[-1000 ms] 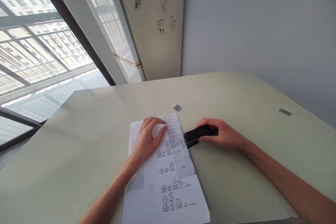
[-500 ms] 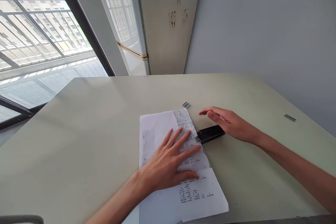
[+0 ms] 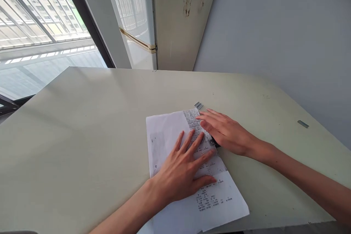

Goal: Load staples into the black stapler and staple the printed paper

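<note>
"One tabletop, pale, carrying everything in hand. Behind it, one tall beige appliance, apparently a refrigerator. Any maker's name?"

"None visible. Brown patches on its side; no letters to be made out in them."

"Next size down?"

"Overlapping white sheets, laid lengthwise towards the near edge of the tabletop, within reach of both hands. Print: dense rows at the upper right, looser blocks below; too small and blurred to read. A faint grey patch at the upper left, also illegible."

"Hands?"

"Two, bare. Left hand: palm down on the sheets, fingers fanned; grip wide, holding nothing. The spread presumably keeps the paper from sliding. Right hand: above the right edge of the sheets, fingers stretched out close together, thumb below them; grip loose and unclosed. Whether the palm bears on the object beneath, cannot tell."

"And that object?"

"One black tool, probably a stapler, mostly hidden under the right hand. Its metallic front end meets the right edge of the sheets, a placing that suggests it is lined up with the margin. Brand: none showing."

"Smallest items?"

"Grey metal strips, likely staples, just beyond the top right corner of the sheets. One further strip, well apart to the right, unmarked as far as can be seen."
</note>
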Demonstrator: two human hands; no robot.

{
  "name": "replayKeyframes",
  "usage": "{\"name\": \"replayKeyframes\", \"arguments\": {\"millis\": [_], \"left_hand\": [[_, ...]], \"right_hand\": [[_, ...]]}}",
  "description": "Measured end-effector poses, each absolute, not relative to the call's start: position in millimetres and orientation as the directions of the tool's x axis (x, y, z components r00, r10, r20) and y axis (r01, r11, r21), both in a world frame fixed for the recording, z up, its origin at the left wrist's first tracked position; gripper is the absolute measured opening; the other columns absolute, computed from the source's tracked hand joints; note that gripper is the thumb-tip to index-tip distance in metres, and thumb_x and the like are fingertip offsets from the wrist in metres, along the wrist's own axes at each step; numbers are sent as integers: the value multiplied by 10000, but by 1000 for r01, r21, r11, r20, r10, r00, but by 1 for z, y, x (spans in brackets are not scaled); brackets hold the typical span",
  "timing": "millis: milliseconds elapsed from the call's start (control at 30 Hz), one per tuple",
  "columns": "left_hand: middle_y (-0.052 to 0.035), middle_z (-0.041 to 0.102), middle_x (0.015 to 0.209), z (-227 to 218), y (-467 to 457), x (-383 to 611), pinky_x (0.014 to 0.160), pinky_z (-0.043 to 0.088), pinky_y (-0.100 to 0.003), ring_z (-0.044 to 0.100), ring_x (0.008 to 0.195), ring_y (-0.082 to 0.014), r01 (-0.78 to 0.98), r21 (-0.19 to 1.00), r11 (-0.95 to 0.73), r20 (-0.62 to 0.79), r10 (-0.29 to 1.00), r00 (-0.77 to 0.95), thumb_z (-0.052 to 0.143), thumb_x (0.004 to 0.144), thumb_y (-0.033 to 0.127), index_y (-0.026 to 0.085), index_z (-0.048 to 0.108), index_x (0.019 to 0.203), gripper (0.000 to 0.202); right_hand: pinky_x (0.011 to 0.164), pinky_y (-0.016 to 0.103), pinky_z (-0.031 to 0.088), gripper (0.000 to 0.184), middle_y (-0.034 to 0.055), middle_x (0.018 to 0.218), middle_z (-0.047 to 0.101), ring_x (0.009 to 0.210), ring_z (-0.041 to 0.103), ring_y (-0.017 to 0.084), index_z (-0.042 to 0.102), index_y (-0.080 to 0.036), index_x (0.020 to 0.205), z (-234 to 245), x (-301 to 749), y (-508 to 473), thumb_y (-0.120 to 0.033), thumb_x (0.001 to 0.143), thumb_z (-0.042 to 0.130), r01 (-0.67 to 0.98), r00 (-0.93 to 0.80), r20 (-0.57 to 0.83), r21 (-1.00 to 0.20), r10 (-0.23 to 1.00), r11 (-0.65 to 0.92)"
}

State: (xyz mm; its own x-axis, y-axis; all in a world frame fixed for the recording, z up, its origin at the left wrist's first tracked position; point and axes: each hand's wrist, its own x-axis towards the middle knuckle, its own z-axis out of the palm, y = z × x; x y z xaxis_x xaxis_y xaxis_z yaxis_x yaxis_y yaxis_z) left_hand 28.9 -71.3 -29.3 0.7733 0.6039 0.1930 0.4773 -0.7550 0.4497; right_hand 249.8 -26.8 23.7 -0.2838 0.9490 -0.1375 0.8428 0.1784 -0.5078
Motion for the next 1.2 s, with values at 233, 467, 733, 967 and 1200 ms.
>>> {"name": "replayKeyframes", "arguments": {"millis": [233,467,733,967,1200], "left_hand": [[-84,156,1764,-33,-73,30,1320,123,-643,59,1620,-373,482,451,-752,194,609,769,577,1019,609,301,443,1607,677],[-56,97,1769,-35,-74,31,1317,142,-647,22,1623,-360,476,454,-753,209,609,765,567,1032,583,323,401,1627,671],[-53,164,1761,-35,-75,29,1326,136,-626,56,1622,-355,476,470,-743,220,621,752,574,1027,591,318,462,1592,637],[-76,145,1761,-34,-75,30,1323,127,-631,60,1619,-358,484,458,-746,200,617,761,583,1027,582,302,464,1590,640],[-106,161,1759,-34,-75,32,1325,123,-623,60,1618,-359,503,439,-745,179,620,763,577,1026,594,283,478,1581,644]], "right_hand": [[1292,617,253,719,33,1662,476,1613,262,343,610,-304,1487,20,243,-29,-725,1053,220,897,-234,-176,-419,956,142],[1288,632,259,680,35,1679,449,1610,267,358,464,-316,1594,20,240,-28,-691,1056,284,908,-208,-199,-404,958,113],[1255,622,328,625,36,1640,506,1569,360,369,501,-336,1563,24,245,-27,-659,1072,289,887,-225,-193,-446,955,119],[1252,599,337,629,29,1626,521,1556,382,362,523,-345,1538,26,243,-27,-677,1063,279,886,-212,-207,-452,955,98],[1262,594,316,656,32,1648,491,1566,361,354,498,-322,1556,25,241,-27,-674,1064,247,900,-214,-227,-423,950,102]]}}
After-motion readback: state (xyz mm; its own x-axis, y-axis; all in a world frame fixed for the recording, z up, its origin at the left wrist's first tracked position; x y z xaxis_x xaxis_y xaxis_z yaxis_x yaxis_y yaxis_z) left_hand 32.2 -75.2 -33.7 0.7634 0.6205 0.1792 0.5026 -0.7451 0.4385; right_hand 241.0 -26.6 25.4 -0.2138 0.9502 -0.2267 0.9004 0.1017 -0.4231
